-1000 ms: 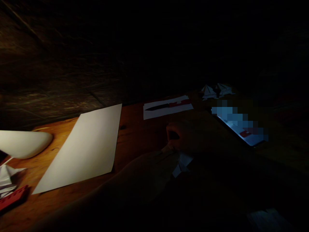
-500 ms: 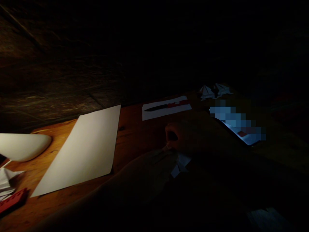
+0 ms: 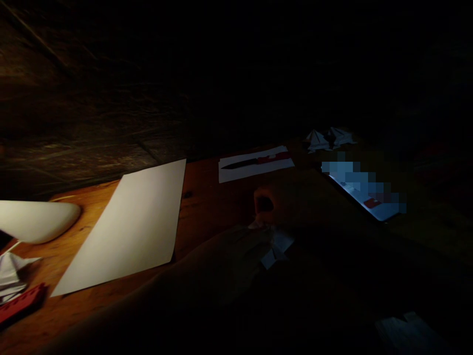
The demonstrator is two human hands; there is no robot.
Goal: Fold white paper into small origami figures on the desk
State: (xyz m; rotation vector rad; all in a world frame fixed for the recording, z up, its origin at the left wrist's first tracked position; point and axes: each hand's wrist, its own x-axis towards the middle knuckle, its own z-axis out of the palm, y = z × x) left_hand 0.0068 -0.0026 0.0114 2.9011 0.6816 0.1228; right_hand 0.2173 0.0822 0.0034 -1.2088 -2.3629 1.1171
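The scene is very dark. My left hand (image 3: 236, 256) lies low over a small folded piece of white paper (image 3: 275, 246) on the wooden table (image 3: 207, 202), its fingers pressed onto the paper. My right hand (image 3: 284, 204) is curled just beyond it, fingertips pinched on the same paper's upper edge. Only a pale corner of the paper shows between the two hands. A large blank white sheet (image 3: 129, 227) lies flat to the left of my hands.
A red-handled knife (image 3: 258, 161) rests on a small white sheet at the back. Folded paper figures (image 3: 328, 138) sit far right. A lit phone (image 3: 365, 192) lies right of my hands. A white lamp head (image 3: 35, 219), crumpled paper (image 3: 11, 273) and a red ruler (image 3: 20, 301) are at the left edge.
Both hands stay on the small folded paper with only slight finger shifts; the visible paper corner has changed shape a little. The view has drifted slightly.
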